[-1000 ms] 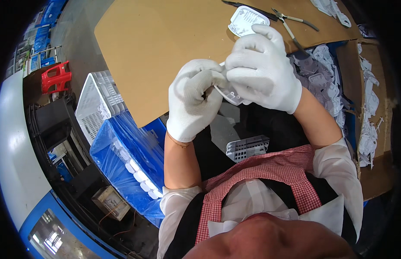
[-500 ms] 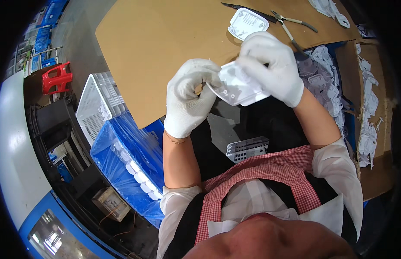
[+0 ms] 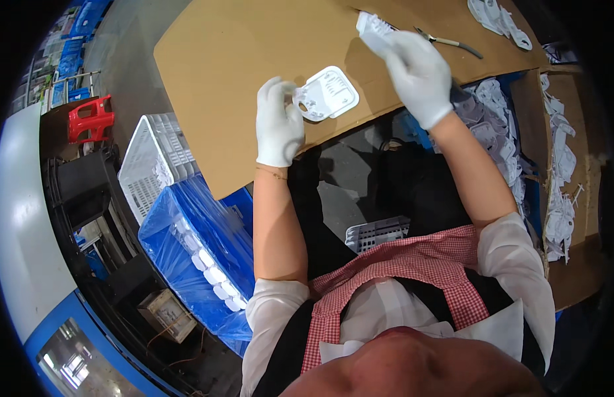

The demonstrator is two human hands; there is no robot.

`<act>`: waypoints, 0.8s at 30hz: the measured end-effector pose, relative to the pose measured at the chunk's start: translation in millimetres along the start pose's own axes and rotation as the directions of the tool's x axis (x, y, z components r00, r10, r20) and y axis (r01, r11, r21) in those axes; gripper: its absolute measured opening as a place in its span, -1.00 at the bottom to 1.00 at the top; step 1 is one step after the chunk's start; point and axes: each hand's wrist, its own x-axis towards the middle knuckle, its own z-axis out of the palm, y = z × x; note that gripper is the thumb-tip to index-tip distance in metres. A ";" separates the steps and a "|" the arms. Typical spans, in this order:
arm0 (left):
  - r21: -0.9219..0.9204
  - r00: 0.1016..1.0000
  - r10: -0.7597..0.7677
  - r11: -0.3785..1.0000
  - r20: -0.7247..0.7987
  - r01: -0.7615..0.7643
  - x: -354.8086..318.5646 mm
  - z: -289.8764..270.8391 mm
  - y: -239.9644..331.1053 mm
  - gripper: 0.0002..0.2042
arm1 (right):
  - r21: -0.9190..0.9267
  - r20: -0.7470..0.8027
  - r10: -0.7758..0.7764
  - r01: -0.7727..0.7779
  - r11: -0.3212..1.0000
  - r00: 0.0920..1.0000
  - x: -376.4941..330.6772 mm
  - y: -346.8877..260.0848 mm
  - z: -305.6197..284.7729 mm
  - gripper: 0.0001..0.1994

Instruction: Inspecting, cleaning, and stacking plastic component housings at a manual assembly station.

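Note:
Both my hands wear white knitted gloves. At the near edge of the cardboard-covered table, my left hand (image 3: 279, 122) has its fingers closed on the rounded end of a white plastic part (image 3: 333, 92), which has a square recessed panel and a hole. Farther right, my right hand (image 3: 419, 76) grips the near end of a second white plastic part (image 3: 375, 30), seen tilted at the table's far side. That hand covers much of the second part. A pair of pliers (image 3: 459, 45) lies beside my right hand, partly hidden by it.
The brown cardboard table top (image 3: 241, 59) spans the front. White parts (image 3: 498, 18) lie at its far right; more fill a box (image 3: 495, 126) to the right. A blue plastic-lined crate (image 3: 194, 258), white crate (image 3: 155, 159) and red stool (image 3: 90, 120) stand left.
My hands have drawn apart. The left keeps a white part, now lower over the table edge; the right has let go of it, moved away and taken hold of the part lying near the pliers.

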 end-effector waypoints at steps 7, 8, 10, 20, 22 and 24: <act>-0.076 0.886 -0.438 0.889 0.152 0.452 -3.1 13.6 -12.1 -0.63 | 0.673 0.697 0.439 -0.728 -0.129 0.567 -21.3 -49.9 23.9 -0.66; -0.121 0.893 -0.421 0.890 0.156 0.441 -3.7 16.2 -15.2 -0.64 | 0.644 0.724 0.459 -0.744 -0.179 0.515 -23.0 -48.0 32.7 -0.64; -0.165 0.899 -0.409 0.886 0.156 0.432 -3.0 14.9 -12.2 -0.64 | 0.581 0.743 0.482 -0.805 -0.120 0.464 -19.8 -44.8 38.6 -0.64; -0.210 0.872 -0.457 0.848 0.173 0.486 -3.6 11.2 -13.8 -0.70 | 0.488 0.754 0.522 -0.872 -0.041 0.398 -22.0 -30.8 50.7 -0.67; -0.214 0.899 -0.413 0.874 0.145 0.436 -3.5 13.1 -16.1 -0.70 | 0.435 0.747 0.533 -0.898 0.061 0.398 -18.1 -29.6 46.6 -0.68; -0.240 0.871 -0.460 0.838 0.172 0.490 -0.8 14.8 -13.6 -0.71 | 0.258 0.719 0.541 -0.890 0.375 0.436 -13.6 -20.8 45.4 -0.67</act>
